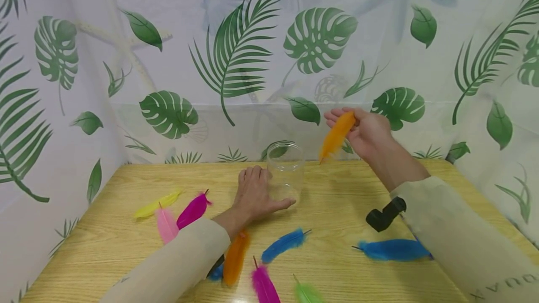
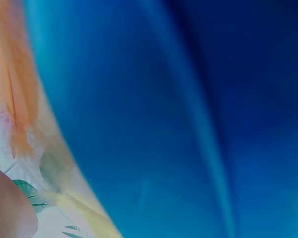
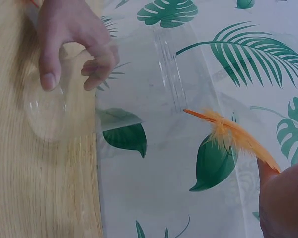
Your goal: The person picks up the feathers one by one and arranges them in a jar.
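A clear cylindrical jar point(image 1: 286, 172) stands upright near the table's back edge, its mouth facing up. My left hand point(image 1: 254, 193) grips its lower part from the left, thumb across the front; the right wrist view shows these fingers round the jar point(image 3: 139, 74) too. To the right and higher, my right hand point(image 1: 362, 130) pinches an orange feather point(image 1: 338, 134) by its upper end, quill pointing down and left. In the right wrist view that quill tip appears right beside the jar's rim. A blue feather point(image 2: 139, 119) close to the lens fills most of the left wrist view.
On the wooden table point(image 1: 337, 209) lie a yellow feather point(image 1: 157, 203), a pink one point(image 1: 166, 224), magenta ones point(image 1: 193, 210), another orange feather point(image 1: 236, 258), blue feathers point(image 1: 284, 245) and a green feather point(image 1: 307, 292). A leaf-printed curtain point(image 1: 252, 120) rises behind and at both sides.
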`<state>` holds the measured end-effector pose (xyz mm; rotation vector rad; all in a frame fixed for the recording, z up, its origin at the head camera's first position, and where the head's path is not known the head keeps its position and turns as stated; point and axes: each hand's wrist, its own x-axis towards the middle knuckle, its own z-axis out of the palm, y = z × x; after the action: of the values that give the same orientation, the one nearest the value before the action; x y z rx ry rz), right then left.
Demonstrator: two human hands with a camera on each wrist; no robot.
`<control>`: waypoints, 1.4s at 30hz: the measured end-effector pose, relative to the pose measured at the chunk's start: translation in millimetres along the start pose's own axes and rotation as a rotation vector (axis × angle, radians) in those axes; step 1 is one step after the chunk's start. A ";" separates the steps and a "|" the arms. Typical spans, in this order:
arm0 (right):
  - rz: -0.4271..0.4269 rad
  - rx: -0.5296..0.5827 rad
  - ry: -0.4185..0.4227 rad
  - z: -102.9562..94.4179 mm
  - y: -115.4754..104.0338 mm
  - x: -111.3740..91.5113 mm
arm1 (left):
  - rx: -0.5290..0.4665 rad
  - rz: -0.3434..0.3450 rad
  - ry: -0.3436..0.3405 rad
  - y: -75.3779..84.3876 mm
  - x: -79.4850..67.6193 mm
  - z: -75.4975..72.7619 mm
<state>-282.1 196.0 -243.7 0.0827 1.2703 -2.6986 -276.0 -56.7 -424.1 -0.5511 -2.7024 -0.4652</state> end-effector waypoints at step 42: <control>-0.009 0.118 0.106 2.1 30.7 22.3 | 0.046 -0.030 -0.054 2.5 1.1 -1.9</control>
<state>-299.0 172.5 -268.3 0.2375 1.1397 -2.8095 -275.4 -54.9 -421.3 -0.5182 -2.7687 -0.4006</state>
